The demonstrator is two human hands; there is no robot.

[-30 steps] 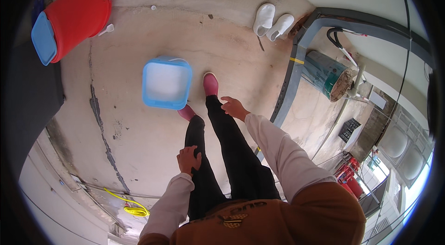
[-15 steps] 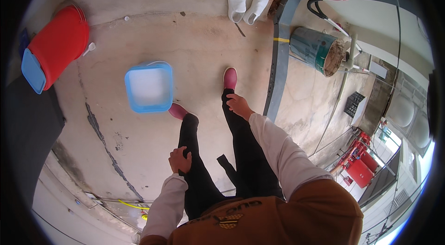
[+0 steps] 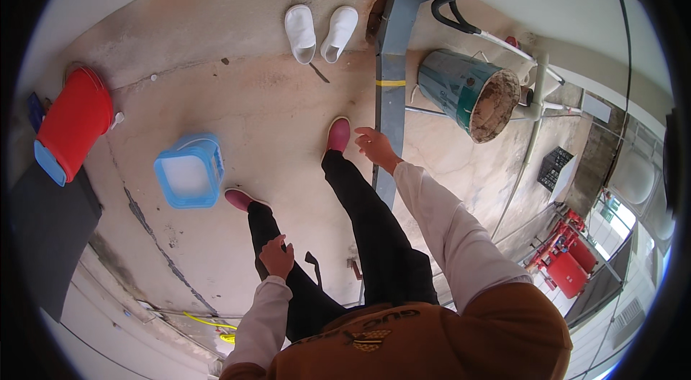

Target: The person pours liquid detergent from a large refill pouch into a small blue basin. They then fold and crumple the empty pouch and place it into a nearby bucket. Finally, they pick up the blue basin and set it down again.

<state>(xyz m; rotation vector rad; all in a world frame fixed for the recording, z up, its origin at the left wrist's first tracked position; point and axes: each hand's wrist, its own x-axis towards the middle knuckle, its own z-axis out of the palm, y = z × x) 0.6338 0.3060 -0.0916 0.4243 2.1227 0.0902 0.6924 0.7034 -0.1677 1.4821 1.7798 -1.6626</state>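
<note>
My left hand (image 3: 277,256) hovers at my left knee, fingers loosely bent and apart, with nothing seen in it. Further forward, my right hand (image 3: 376,148) is held in the air beside my right shoe, its fingers spread and slightly curled around nothing. I wear dark trousers and dark pink shoes (image 3: 338,135). On the floor left of my feet stands a light blue square bucket (image 3: 221,164) with something white inside; neither hand touches it. Ahead of me, a pair of white slip-on shoes (image 3: 301,29) rests near the wall.
A red bucket (image 3: 80,117) stands far left by a dark panel (image 3: 54,236), with a small white scoop (image 3: 117,119) beside it. A grey metal frame (image 3: 392,56) rises on the right; beyond it are a dirty teal bucket (image 3: 450,85), pipes and a black crate (image 3: 556,168).
My right hand has lifted off my right leg and opened. My left hand has risen slightly from the knee. The view has shifted right, so the buckets and shoes appear further left and lower.
</note>
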